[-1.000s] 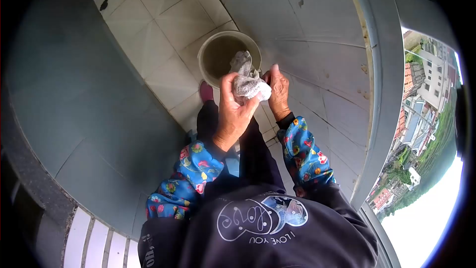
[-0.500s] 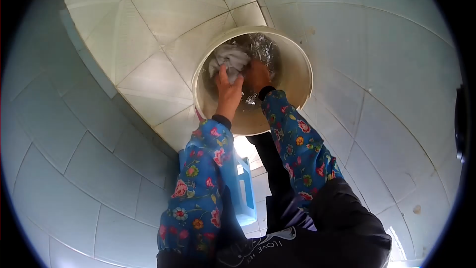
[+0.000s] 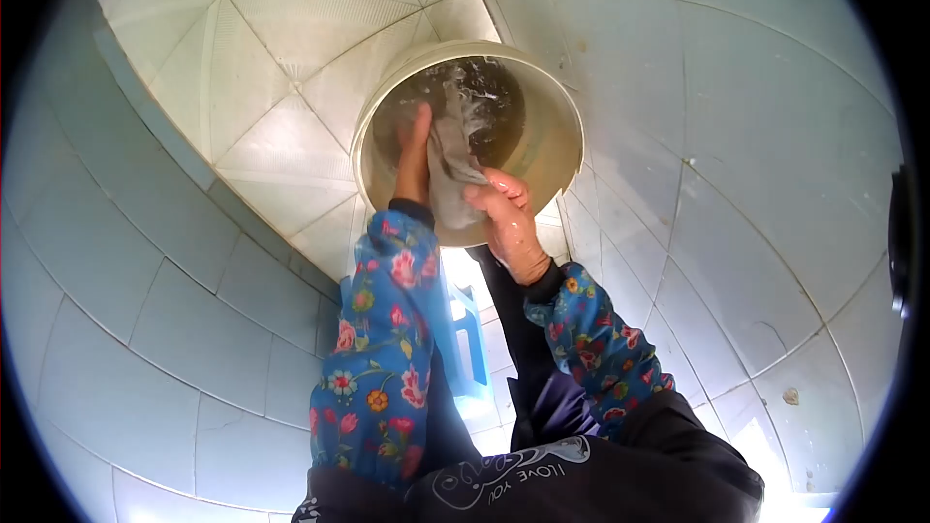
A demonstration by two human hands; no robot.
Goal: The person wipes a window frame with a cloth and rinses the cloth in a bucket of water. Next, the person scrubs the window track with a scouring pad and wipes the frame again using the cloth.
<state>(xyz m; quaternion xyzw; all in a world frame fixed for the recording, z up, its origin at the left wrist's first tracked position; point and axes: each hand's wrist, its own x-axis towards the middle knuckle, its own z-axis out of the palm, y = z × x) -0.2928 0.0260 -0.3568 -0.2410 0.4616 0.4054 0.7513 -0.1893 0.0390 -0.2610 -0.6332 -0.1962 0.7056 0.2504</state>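
Observation:
A wet, pale grey cloth (image 3: 451, 160) stretches from the water up towards the near side of a cream bucket (image 3: 557, 155). My right hand (image 3: 509, 218) pinches its upper end near the bucket's front rim. Inside the bucket, my left hand (image 3: 417, 155) is beside the cloth with the thumb extended. The left fingers are hidden or blurred at the water, so I cannot tell whether they grip the cloth. Dark, rippling water (image 3: 499, 97) lies at the bottom of the bucket.
A light blue plastic stool (image 3: 470, 349) is below the bucket, between my legs. Pale blue tiled walls (image 3: 736, 155) rise on both sides. Cream tiles (image 3: 262, 68) cover the surface beyond the bucket at left.
My right hand has come up out of the water towards me, drawing the bunched cloth out lengthwise. My left hand stays in the bucket. The view has shifted slightly.

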